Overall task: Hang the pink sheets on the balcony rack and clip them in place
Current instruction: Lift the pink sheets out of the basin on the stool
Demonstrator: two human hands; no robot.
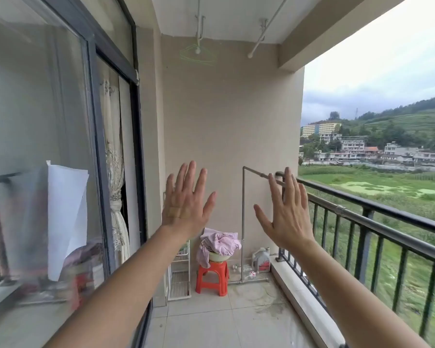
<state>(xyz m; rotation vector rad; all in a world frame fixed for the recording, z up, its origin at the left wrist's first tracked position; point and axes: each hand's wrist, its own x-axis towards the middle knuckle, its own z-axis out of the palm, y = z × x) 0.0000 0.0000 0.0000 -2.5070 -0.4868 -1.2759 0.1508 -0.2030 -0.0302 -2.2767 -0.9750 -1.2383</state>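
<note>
**balconywatcher:** What step is the person actually on here?

**linedry_fan:** Barely started, I'd say. There's a sliding glass door (48, 109) down the left and a railing (362, 205) down the right. The rack poles (262, 36) are up at the ceiling, and one carries a green hanger (197, 57). Both arms are stretched forward. The left hand (186, 204) and right hand (286, 217) are raised with their backs to the camera, fingers (190, 177) spread apart and gripping nothing.

**balconywatcher:** And the laundry?

**linedry_fan:** The pink sheets (220, 241) are bunched in a basin (219, 257) on the red stool (212, 277) by the far wall, well apart from both hands. Nothing's on the poles. My guess for the next move: walk over, lift the bundle with both hands, shake it out, then reach high. I can't spot any clips.

**balconywatcher:** Any writing you can read?

**linedry_fan:** Nope. The jug (261, 258) near the stool has a red label, but it's too small to read. The white paper (65, 222) behind the glass looks blank.
</note>
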